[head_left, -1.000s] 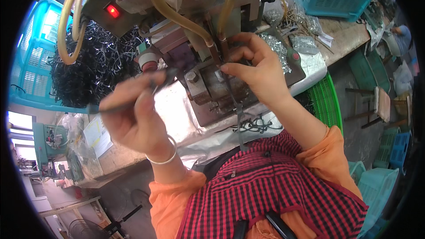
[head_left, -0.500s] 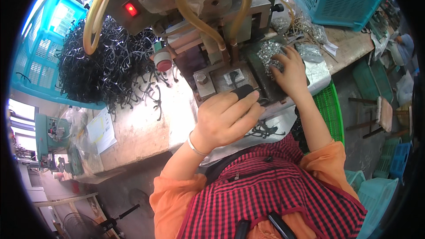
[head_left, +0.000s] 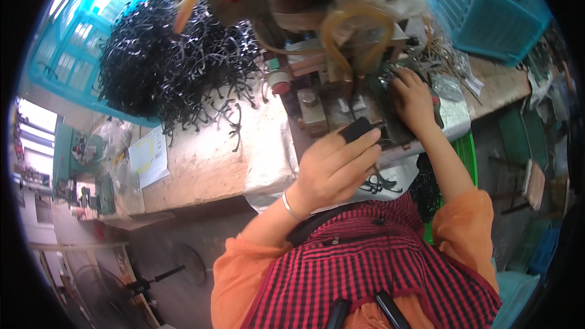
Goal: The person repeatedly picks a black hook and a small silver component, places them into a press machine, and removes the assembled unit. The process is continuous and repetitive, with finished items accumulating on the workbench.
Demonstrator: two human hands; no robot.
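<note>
My left hand (head_left: pixel 334 167), with a silver bangle at its wrist, is closed on a black block-shaped piece (head_left: pixel 356 129). A thin dark stem reaches from that piece toward a small pale metal plate (head_left: pixel 361 107) in the machine's fixture. My right hand (head_left: pixel 415 102) is over the pile of small shiny metal parts (head_left: pixel 386 76), fingers bent and apart; whether it has picked any part up is hidden. Above the fixture is the press machine (head_left: pixel 304 54) with a looped yellowish hose (head_left: pixel 390 24). Several black hooked parts (head_left: pixel 381 182) lie on foil below my left hand.
A large heap of black hooked parts (head_left: pixel 177 60) spills from a blue basket (head_left: pixel 64 64) at the left. A red push button (head_left: pixel 280 83) is beside the fixture. Another blue crate (head_left: pixel 496 15) stands back right, near clear bags of parts (head_left: pixel 446 87). A green basket (head_left: pixel 466 161) stands below right.
The whole view has shifted, so the bench appears further right and lower. My left hand still grips the black piece by the fixture. My right fingers have drawn closer together at the metal parts.
</note>
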